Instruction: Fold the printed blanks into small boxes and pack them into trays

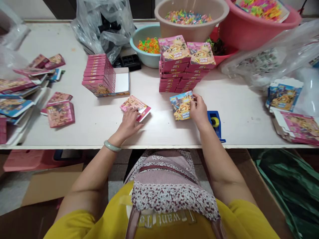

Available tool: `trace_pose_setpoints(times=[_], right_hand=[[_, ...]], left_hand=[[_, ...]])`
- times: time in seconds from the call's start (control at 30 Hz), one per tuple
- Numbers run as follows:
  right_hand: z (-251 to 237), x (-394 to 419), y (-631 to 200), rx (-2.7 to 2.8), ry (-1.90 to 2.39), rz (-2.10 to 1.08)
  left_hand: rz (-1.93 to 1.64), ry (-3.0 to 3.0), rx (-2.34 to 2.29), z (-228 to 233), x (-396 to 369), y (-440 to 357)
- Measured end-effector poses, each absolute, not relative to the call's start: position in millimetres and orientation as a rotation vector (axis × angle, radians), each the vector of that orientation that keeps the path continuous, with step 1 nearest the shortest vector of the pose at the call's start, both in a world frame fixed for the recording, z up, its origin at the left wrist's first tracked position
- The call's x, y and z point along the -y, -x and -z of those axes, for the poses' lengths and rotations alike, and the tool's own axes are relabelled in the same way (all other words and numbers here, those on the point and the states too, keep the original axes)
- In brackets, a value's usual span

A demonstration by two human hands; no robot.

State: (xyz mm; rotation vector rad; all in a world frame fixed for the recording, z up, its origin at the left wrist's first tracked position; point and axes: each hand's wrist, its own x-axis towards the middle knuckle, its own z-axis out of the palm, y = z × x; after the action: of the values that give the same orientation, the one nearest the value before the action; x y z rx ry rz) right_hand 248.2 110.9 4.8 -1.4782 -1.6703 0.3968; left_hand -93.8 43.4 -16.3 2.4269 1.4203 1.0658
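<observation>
My left hand (pixel 129 122) rests its fingertips on a flat pink printed box (pixel 142 105) that lies on the white table, thumb held apart. Between the thumb and fingers of my right hand (pixel 198 108) is a blue and yellow printed box (pixel 181 105), tilted with its picture side up. Just beyond it stand stacked pink boxes (pixel 174 49) in two columns. A blue tape dispenser (pixel 216 124) with a yellow core sits beside my right wrist. Ahead of my left hand, a row of pink boxes (pixel 99 74) stands in an open display tray (pixel 122 81).
Along the back are a light blue bowl (pixel 143 59) and a beige tub (pixel 191 31) of small colourful pieces, a pink tub (pixel 259 36) and a plastic bag (pixel 104 26). Loose boxes (pixel 61 114) lie left; flattened cartons (pixel 296 126) are stacked right. The table's front edge (pixel 159 146) is near me.
</observation>
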Motion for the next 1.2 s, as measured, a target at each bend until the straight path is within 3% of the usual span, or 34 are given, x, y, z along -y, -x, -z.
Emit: trace_pose_setpoints(times=[0.13,0.33,0.5,0.73,0.87,1.0,1.2], right_hand=[[-7.2,-127.8,-247.4,1.813,1.550,-0.284],[-24.6,-63.2,-167.6,1.985,0.968,-0.550],[-15.0,-23.6,-139.5,1.729,0.901,-0.807],[11.1,0.0,-174.9,1.701,1.015,-0.695],[5.4,1.5,-177.3,1.722,1.025,-0.666],[-4.5,-1.3,-176.8,1.598,1.025,-0.850],[-22.6,4.6,-184.5,1.849,0.868,-0.817]], left_hand=[[-1.150,-2.422,-1.444,19.4,-38.5,100.2],[-1.790,-2.046,-1.503,-34.4,-19.2,87.6],[-1.670,-1.759,-1.347,-28.2,-1.0,58.6],[-1.624,-1.945,-1.203,20.9,23.1,30.8],[-1.604,-1.888,-1.265,14.0,22.4,27.4],[-1.622,-1.690,-1.182,6.0,14.9,29.5],[-1.443,-2.011,-0.886,-8.2,14.8,41.6]])
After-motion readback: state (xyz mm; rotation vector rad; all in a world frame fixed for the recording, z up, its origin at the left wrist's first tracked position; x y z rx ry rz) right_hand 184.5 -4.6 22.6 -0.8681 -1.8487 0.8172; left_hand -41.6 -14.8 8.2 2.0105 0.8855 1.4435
